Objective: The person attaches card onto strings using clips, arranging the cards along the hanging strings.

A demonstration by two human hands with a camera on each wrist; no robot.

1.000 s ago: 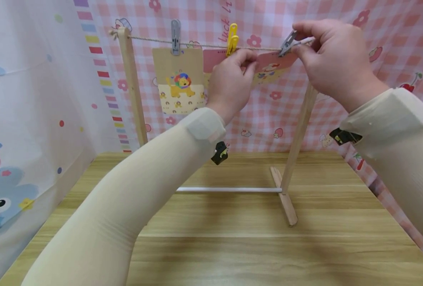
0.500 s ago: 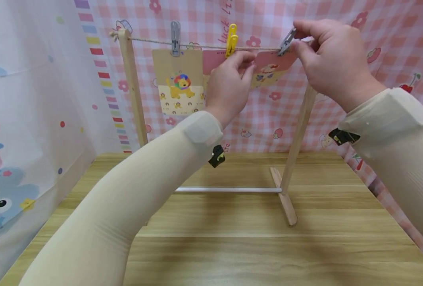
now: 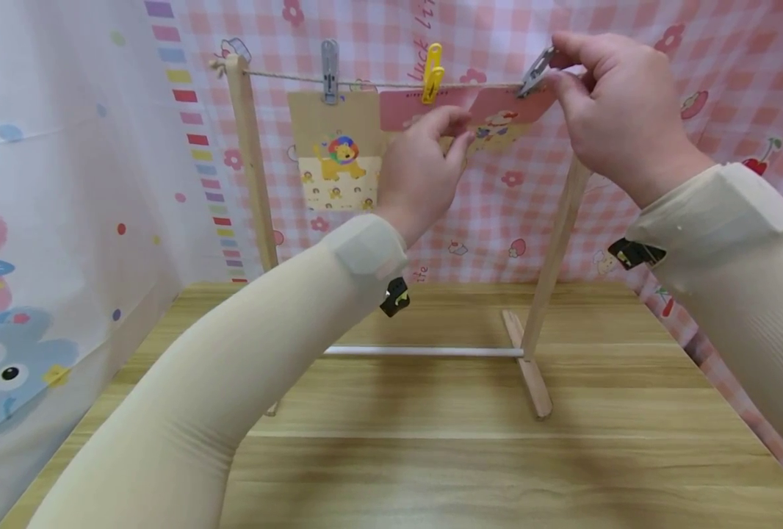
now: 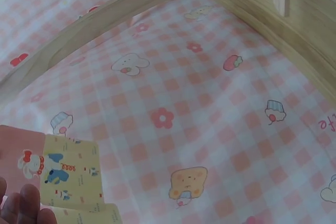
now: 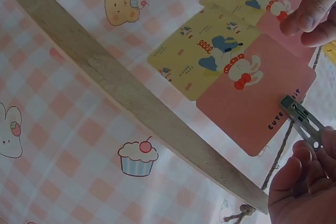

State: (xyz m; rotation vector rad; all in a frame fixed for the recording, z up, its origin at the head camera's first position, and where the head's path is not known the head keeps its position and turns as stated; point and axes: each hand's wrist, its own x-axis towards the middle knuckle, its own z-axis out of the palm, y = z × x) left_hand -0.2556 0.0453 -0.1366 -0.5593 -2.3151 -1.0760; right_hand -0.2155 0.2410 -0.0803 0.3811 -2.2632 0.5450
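At the right end of the string (image 3: 378, 82), my right hand (image 3: 626, 110) pinches the handles of a grey clothespin (image 3: 537, 72) between thumb and fingers. That clothespin's nose is over the top edge of a pink and yellow card (image 5: 254, 98) with a rabbit and the string. My left hand (image 3: 424, 162) is in front of the middle pink card (image 3: 391, 109), its thumb and forefinger slightly apart with nothing visible between them. A yellow clothespin (image 3: 433, 73) holds that middle card. Further left, another grey clothespin (image 3: 329, 71) holds a tan lion card (image 3: 335, 121).
A wooden post (image 3: 253, 162) stands at the left and another post (image 3: 557, 242) at the right, joined low down by a white rod (image 3: 424, 352). The rack stands on a wooden table (image 3: 431, 470). A pink checked cloth (image 3: 484, 220) hangs behind it.
My left hand has moved slightly down and away from the right card, uncovering more of the middle card. The right hand stays at the grey clothespin with little movement.
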